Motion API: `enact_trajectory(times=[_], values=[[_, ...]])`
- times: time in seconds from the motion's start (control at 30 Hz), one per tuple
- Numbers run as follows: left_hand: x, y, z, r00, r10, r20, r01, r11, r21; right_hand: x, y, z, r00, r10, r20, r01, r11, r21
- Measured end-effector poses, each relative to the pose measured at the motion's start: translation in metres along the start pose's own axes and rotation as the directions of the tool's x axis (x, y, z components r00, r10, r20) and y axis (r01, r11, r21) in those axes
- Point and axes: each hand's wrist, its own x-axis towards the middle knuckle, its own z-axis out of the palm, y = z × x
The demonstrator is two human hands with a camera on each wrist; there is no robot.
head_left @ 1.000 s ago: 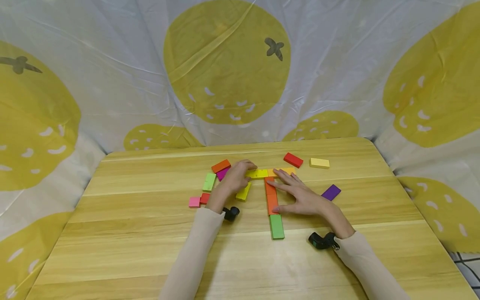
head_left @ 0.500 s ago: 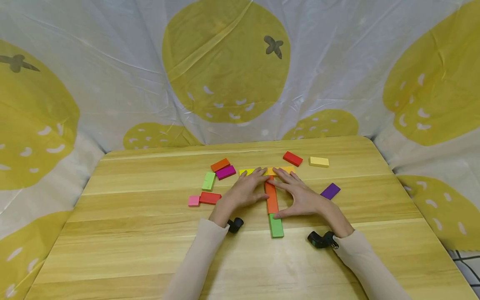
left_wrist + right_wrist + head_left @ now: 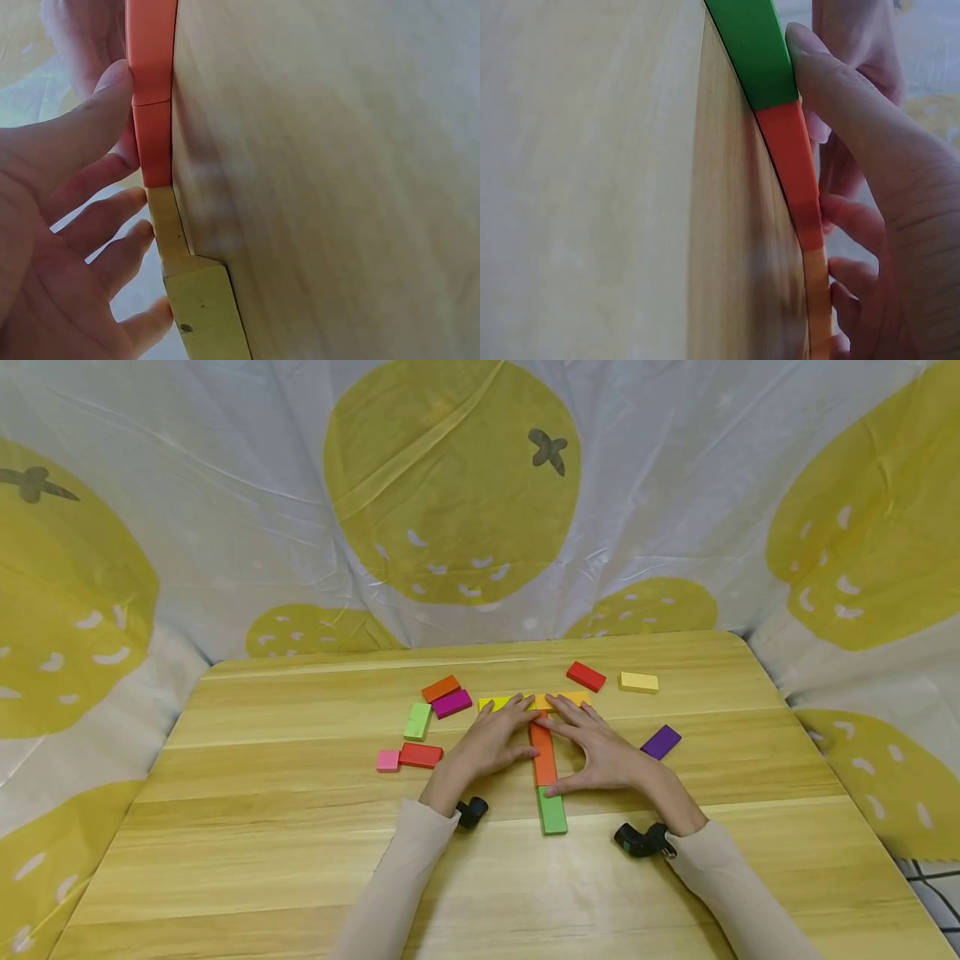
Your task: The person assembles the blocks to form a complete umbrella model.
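Wooden blocks lie in a T on the table. Yellow [image 3: 491, 703] and orange-yellow [image 3: 573, 699] ones form its bar; orange-red blocks [image 3: 543, 760] and a green block [image 3: 552, 814] form the stem. My left hand [image 3: 487, 745] rests fingertips on the bar, its thumb touching the orange-red blocks [image 3: 152, 52]. On the other side, my right hand [image 3: 600, 752] lays spread fingers on the orange-yellow part, with the thumb against the green block [image 3: 757, 52]. Both hands have relaxed fingers and grip nothing. In the left wrist view a yellow block [image 3: 206, 311] shows close up.
Left of the hands lie orange [image 3: 440, 689], magenta [image 3: 452, 703], light green [image 3: 417, 722], red [image 3: 422, 755] and pink [image 3: 387, 761] blocks. To the right are red [image 3: 586, 676], pale yellow [image 3: 638, 682] and purple [image 3: 662, 742] blocks. A patterned cloth [image 3: 450, 485] hangs behind the table.
My left hand has moved right, from beside the magenta block to the bar and stem. The loose yellow block is now out of sight in the head view. My right thumb slid down to the green block.
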Motion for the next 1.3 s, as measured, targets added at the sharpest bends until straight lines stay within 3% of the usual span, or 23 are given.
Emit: enact_trajectory(times=[0.57,0.73,0.9,1.3], values=[[0.0,0.0,-0.001,1.0,0.002,0.025,-0.002,1.0,0.002,-0.002,-0.002,-0.001,1.0,0.014,0.0,-0.014,1.0,0.023],[-0.001,0.002,0.001,1.0,0.013,0.012,-0.013,1.0,-0.001,-0.005,0.003,-0.012,0.998,0.022,-0.061,-0.017,0.996,0.082],[-0.001,0.008,0.007,0.998,0.028,0.05,-0.029,0.999,0.027,-0.01,0.018,-0.028,0.989,0.042,-0.14,-0.029,0.996,0.087],[0.001,0.015,0.011,0.992,0.028,0.122,-0.046,0.988,0.147,-0.016,0.051,-0.048,0.942,0.165,-0.294,-0.142,0.985,0.098]])
